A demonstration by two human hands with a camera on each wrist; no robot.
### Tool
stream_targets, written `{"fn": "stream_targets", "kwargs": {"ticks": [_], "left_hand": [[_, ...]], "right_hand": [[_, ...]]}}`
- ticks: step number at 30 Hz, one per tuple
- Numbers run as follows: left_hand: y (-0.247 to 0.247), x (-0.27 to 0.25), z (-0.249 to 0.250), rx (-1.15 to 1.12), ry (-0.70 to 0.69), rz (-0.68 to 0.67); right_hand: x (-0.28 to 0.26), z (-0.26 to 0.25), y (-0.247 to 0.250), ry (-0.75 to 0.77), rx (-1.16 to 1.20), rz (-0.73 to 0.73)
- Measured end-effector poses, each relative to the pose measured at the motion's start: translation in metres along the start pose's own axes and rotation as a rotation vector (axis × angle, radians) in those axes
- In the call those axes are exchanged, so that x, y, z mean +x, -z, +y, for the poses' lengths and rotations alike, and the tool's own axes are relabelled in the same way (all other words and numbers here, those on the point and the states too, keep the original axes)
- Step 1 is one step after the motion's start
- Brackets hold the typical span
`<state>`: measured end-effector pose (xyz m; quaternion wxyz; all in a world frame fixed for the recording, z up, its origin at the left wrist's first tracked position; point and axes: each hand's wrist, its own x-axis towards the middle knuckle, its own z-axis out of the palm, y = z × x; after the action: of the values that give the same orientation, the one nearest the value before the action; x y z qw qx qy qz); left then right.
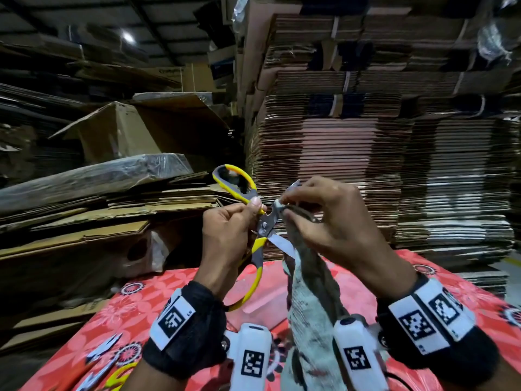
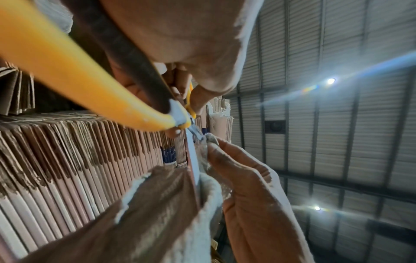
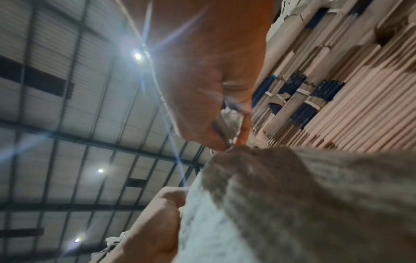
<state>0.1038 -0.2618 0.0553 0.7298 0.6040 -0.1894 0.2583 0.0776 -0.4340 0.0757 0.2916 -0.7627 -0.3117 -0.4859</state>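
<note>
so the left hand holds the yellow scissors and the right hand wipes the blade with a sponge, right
No sponge: the right hand pinches a grey cloth on the blade. The left hand does hold the yellow scissors. The head view shows it.

The scissors (image 1: 263, 225) are left of the cloth (image 1: 310, 300) (both above the table (image 1: 158, 294)), cardboard stacks (image 1: 352, 153) behind.

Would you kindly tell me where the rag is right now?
Head view, right of centre: the right hand pinches the rag on a scissors blade, beside the left hand, above the red tablecloth.
</note>
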Motion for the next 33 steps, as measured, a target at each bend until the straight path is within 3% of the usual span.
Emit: {"fn": "stream_targets", "kwargs": {"ticks": [3, 5, 9, 11, 20, 28, 33], "left_hand": [[0.002, 0.002, -0.001, 0.052, -0.036, -0.015], [0.002, 0.001, -0.001, 0.056, -0.028, -0.027], [-0.003, -0.003, 0.002, 0.032, -0.028, -0.048], [-0.004, -0.006, 0.003, 0.027, -0.023, -0.052], [-0.003, -0.012, 0.012, 0.054, -0.048, -0.118], [0.0, -0.005, 0.006, 0.082, 0.01, -0.025], [0.002, -0.006, 0.012, -0.016, 0.005, -0.037]], "right_hand": [[-0.002, -0.006, -0.005, 0.078, 0.042, -0.172], [-0.001, -0.005, 0.0, 0.073, 0.039, -0.205], [0.004, 0.002, 0.015, 0.004, -0.029, -0.021], [0.005, 0.0, 0.018, 0.005, -0.036, 0.005], [0.001, -0.006, 0.013, 0.121, 0.008, -0.348], [0.003, -0.006, 0.018, 0.163, -0.071, -0.451], [0.004, -0.002, 0.024, 0.064, -0.054, -0.32]]}}
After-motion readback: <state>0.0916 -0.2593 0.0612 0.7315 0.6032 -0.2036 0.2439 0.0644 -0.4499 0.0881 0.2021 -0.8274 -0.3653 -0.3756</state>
